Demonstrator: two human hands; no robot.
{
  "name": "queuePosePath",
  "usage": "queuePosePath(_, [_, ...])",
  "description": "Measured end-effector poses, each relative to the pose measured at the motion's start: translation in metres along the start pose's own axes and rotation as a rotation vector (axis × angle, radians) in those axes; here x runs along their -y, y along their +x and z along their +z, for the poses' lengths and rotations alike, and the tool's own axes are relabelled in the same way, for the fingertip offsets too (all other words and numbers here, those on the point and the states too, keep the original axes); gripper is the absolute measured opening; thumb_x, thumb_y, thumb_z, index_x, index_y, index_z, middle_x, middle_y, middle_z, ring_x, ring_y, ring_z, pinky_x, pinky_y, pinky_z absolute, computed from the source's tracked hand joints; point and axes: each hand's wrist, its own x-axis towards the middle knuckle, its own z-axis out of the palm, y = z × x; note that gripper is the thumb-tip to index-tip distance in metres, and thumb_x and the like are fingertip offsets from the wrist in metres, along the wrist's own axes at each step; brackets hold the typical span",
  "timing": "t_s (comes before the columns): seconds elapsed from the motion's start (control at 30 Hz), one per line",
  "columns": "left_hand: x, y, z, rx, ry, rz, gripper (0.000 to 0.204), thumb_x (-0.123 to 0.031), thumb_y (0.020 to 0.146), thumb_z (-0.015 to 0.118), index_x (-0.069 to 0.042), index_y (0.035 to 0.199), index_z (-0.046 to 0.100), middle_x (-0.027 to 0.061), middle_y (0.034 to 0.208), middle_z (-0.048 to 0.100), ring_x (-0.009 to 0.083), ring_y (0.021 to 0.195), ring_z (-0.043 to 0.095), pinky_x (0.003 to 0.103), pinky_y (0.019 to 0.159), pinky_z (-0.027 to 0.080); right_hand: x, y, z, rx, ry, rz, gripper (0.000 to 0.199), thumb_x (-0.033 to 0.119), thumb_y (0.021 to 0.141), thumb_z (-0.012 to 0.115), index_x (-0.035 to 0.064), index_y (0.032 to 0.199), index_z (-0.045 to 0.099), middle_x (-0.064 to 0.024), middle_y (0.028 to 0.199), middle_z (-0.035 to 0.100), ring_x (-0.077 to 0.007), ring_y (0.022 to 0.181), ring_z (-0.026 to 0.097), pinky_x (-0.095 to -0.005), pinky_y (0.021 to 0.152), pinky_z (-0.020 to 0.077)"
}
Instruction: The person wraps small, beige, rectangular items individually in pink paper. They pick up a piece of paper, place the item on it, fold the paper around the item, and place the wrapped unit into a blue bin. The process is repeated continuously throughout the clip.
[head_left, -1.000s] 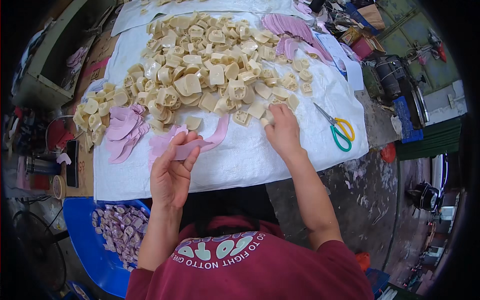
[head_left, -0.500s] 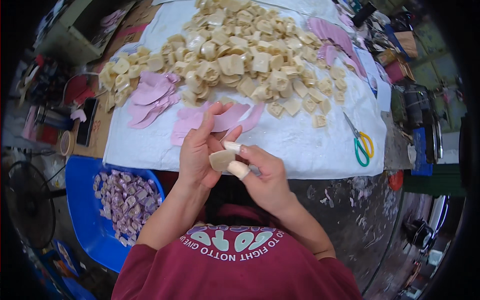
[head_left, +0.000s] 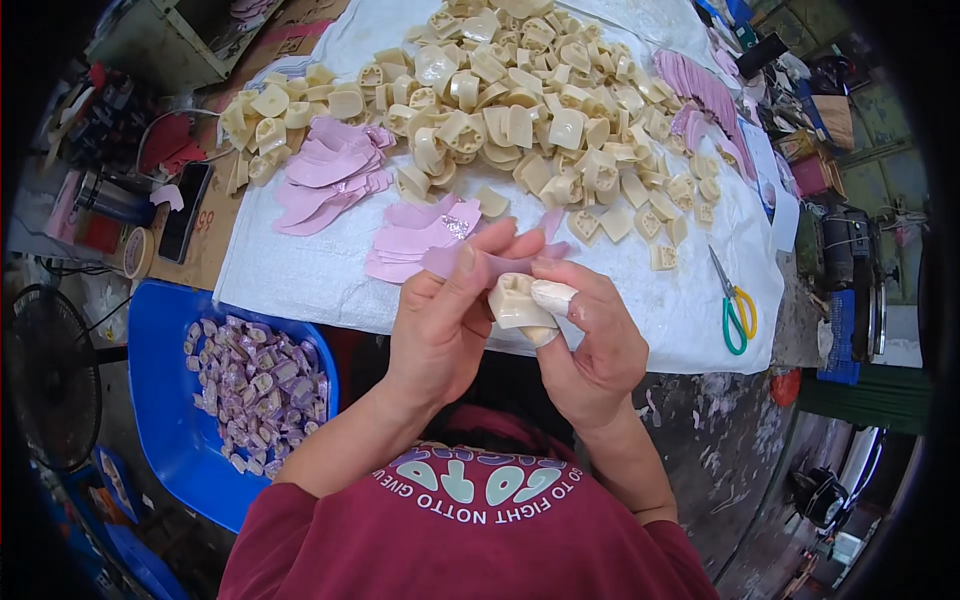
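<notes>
Just above my lap, at the near edge of the table (head_left: pixel 300 290), both my hands meet over one small piece. My left hand (head_left: pixel 440 330) has its grip closed on a thin pink strip (head_left: pixel 500 265), thumb pressed on top of it, and the strip runs across to the right over the fingertips of the other hand. My right hand (head_left: pixel 590 345) has its grip closed around a cream moulded block (head_left: pixel 518 302), held from below and from the right side, with a taped fingertip (head_left: pixel 553 296) lying against the block's upper edge. The pink strip touches the top of the block; the two hands touch each other around it.

Further out on the white sheet (head_left: pixel 650 310) that covers the table lies a broad heap of cream blocks (head_left: pixel 500 110) of the same kind. Two small stacks of flat pink pieces (head_left: pixel 330 180) rest to the left of the heap, one of them just beyond my left hand. More pink pieces lie in a row (head_left: pixel 700 95) along the far right side. Green-handled scissors (head_left: pixel 735 310) lie on the sheet near its right edge, well apart from my hands.

Down to my left, below the table, a blue tub (head_left: pixel 170 440) holds a pile of purple covered blocks (head_left: pixel 255 385).
</notes>
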Motion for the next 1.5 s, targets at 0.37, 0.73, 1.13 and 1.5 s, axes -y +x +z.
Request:
queuePosePath(0.37, [-0.001,-0.004,0.005,0.034,-0.021,-0.017,0.041,-0.026,0.099,0.048,0.001,0.129,0.049,0.0187,0.122,0.059,0.0249,0.115,0.056,0.036,0.096,0.046,0.001,0.005,-0.007,0.007,-0.084,-0.050,0.029,-0.010,0.066,0.066,-0.0007,0.090,0.054,-0.0166,0.097,0.065,-0.0318,0.087,0.064,-0.0368,0.075,0.0528])
queuePosePath(0.73, [-0.011,-0.001,-0.014,-0.057,0.328,0.024,0.023,-0.011,0.091,0.060,0.003,0.109,0.065,0.0116,0.105,0.068,0.0134,0.095,0.062,0.027,0.084,0.050,0.004,0.027,-0.017,0.217,-0.458,-0.092,0.028,0.000,0.056,0.065,0.0046,0.081,0.054,-0.0089,0.080,0.055,-0.0280,0.075,0.053,-0.0385,0.069,0.0373])
queuePosePath(1.13, [-0.016,0.008,-0.024,0.043,0.865,-0.118,0.022,-0.011,0.090,0.060,0.004,0.105,0.067,0.0046,0.086,0.069,0.0058,0.078,0.059,0.020,0.071,0.046,-0.012,0.025,-0.015,0.389,-0.514,-0.067,0.025,-0.003,0.058,0.065,0.0032,0.079,0.053,-0.0109,0.077,0.055,-0.0305,0.071,0.052,-0.0392,0.065,0.0385])
queuePosePath(1.5, [-0.040,0.043,-0.031,0.371,0.989,-0.333,0.005,0.001,0.081,0.068,0.003,0.081,0.063,0.0072,0.079,0.065,0.0108,0.070,0.060,0.024,0.066,0.048,-0.013,0.016,-0.012,0.397,-0.285,-0.025,0.020,-0.004,0.055,0.060,0.0025,0.073,0.053,-0.0115,0.070,0.051,-0.0329,0.070,0.051,-0.0412,0.066,0.0402])
